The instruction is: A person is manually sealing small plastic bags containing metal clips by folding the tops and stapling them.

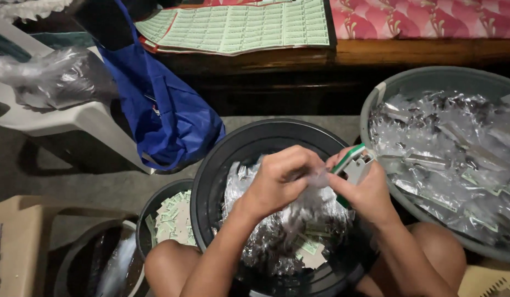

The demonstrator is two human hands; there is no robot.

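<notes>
Left hand (pixel 279 184) pinches small clear plastic packet (pixel 316 179) top, touching nose of green-white stapler (pixel 354 162) clamped in right hand (pixel 365 192), stapler's long axis slanting up-right.

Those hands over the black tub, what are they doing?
A person sits with a black tub between their knees. The left hand pinches a small clear plastic packet, and the right hand presses a green and white stapler against it. The tub holds more clear packets with green paper labels. A grey basin on the right is heaped with similar packets, and a small tub holds loose green labels.
</notes>
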